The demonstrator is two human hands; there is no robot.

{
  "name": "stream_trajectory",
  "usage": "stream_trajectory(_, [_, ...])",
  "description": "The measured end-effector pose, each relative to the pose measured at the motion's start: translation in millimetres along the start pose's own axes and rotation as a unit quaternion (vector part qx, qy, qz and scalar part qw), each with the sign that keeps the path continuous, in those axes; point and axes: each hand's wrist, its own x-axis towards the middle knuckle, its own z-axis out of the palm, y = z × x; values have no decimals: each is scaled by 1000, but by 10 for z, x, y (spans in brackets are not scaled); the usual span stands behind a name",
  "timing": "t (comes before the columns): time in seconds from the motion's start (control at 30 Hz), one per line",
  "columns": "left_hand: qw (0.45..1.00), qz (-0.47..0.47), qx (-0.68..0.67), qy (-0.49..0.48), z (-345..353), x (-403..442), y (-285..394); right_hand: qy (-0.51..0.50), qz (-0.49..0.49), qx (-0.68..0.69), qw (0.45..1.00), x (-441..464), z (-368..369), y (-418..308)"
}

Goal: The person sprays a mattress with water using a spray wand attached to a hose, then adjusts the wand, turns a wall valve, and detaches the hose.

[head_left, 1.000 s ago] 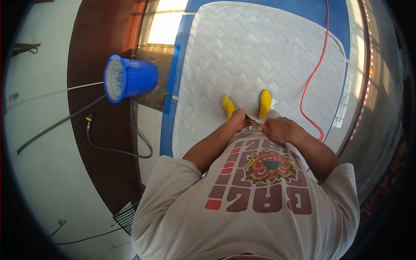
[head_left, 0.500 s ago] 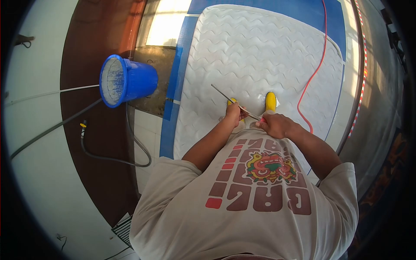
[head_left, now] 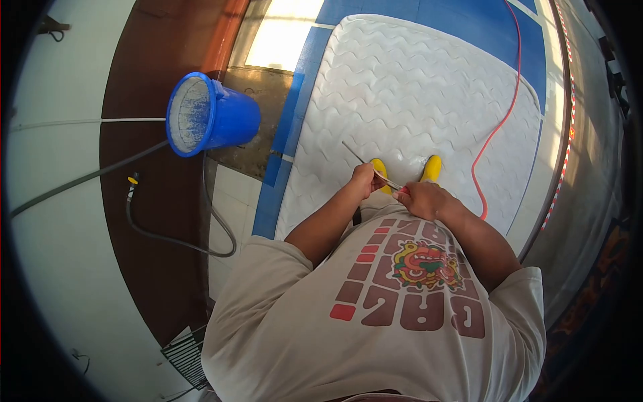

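Hands (head_left: pixel 365 178) and rod (head_left: pixel 353 153) farther left

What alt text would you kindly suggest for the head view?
A person's left hand and right hand hold a thin red-handled tool above a white quilted mattress, yellow footwear on it; a blue bucket is at left.

Thin grey rod-like tool (head_left: pixel 353 152), red at one end, aslant above white mattress (head_left: pixel 422 87)
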Motion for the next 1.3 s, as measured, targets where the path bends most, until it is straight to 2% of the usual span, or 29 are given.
stream_trajectory(0.1, [999, 25, -35, 0, -49, -1, 8, 34, 14, -9, 999, 5, -15, -71])
stream_trajectory(0.2, [990, 119, -73, 17, -93, 24, 43, 31, -3, -9, 999, 34, 38, -70])
stream_trajectory(0.23, [990, 119, -78, 19, -100, 13, 46, 25, -4, -11, 1000, 59, 63, -82])
stream_trajectory(0.3, [998, 41, -33, 45, -122, -10, 96, 20, -11, -15, 1000, 103, 54, -130])
stream_trajectory(0.37, [998, 29, -22, 42, -129, -10, 142, 37, -1, 13, 999, 106, 11, -142])
stream_trajectory(0.47, [991, 120, -58, 33, -93, -35, 262, 49, -14, 29, 998, 130, -17, -128])
stream_trajectory(0.6, [992, 119, -36, 38, -75, -122, 360, 41, -7, 12, 999, 147, -1, -178])
stream_trajectory(0.7, [996, 72, -40, 23, -79, -91, 362, 62, -10, 16, 998, 135, -61, -191])
stream_trajectory(0.83, [985, 152, -76, 34, -34, -97, 351, 51, -8, 9, 999, 81, -53, -212])
stream_trajectory(0.9, [990, 112, -69, 56, -54, -168, 247, 35, -21, 0, 999, 133, -29, -196])
stream_trajectory(0.97, [999, -2, -31, 18, -163, -132, 106, -31, -42, -28, 998, 175, -21, -120])
stream_trajectory(1.0, [998, -54, -24, -8, -229, -48, -8, -30, -41, -27, 998, 184, -43, -116])
stream_trajectory(1.07, [997, -64, -20, -25, -234, -112, -95, -137, 32, -30, 990, 225, -121, -105])
stream_trajectory(1.17, [996, -75, -48, -27, -234, -152, -115, -152, 37, -6, 988, 256, -168, -76])
stream_trajectory(1.3, [999, -12, -32, -31, -252, -151, 129, -102, -5, 4, 995, 271, -139, -76])
